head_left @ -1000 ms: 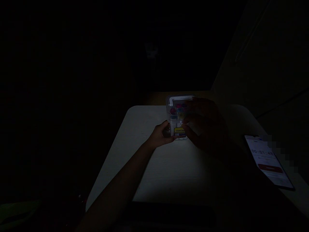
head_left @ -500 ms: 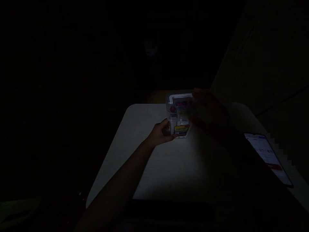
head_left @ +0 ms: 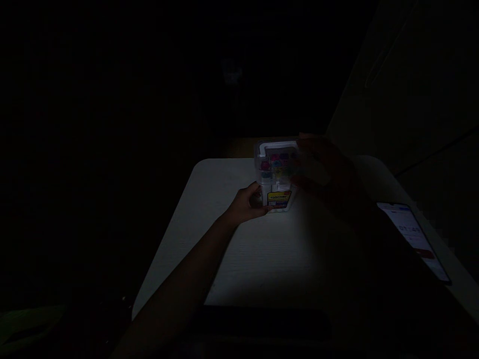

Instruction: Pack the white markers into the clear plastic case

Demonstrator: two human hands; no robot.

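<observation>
Left hand (head_left: 243, 205) is grasping the box (head_left: 279, 186) near the tabletop's (head_left: 198, 214) far edge; right hand (head_left: 331, 172), grip unclear, is seemingly working its lid (head_left: 280, 144), next needing steadiness.

Your clear box (head_left: 276, 186) | white handle (head_left: 279, 144) | yellow-and-dark label (head_left: 279, 199) | pink, purple, blue tops (head_left: 265, 166) inside | your pale, fine-lined table (head_left: 262, 254)

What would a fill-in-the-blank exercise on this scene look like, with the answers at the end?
1. The hand gripping the clear plastic box near its base is the person's ____ one.
2. The upper part of the rectangular printed label on the box is mostly ____.
3. The angular handle on top of the box is ____ in colour.
4. The dark-edged rectangular phone lies on the pale, round-cornered table, toward its ____ side.

Missing words: left; yellow; white; right.
</observation>
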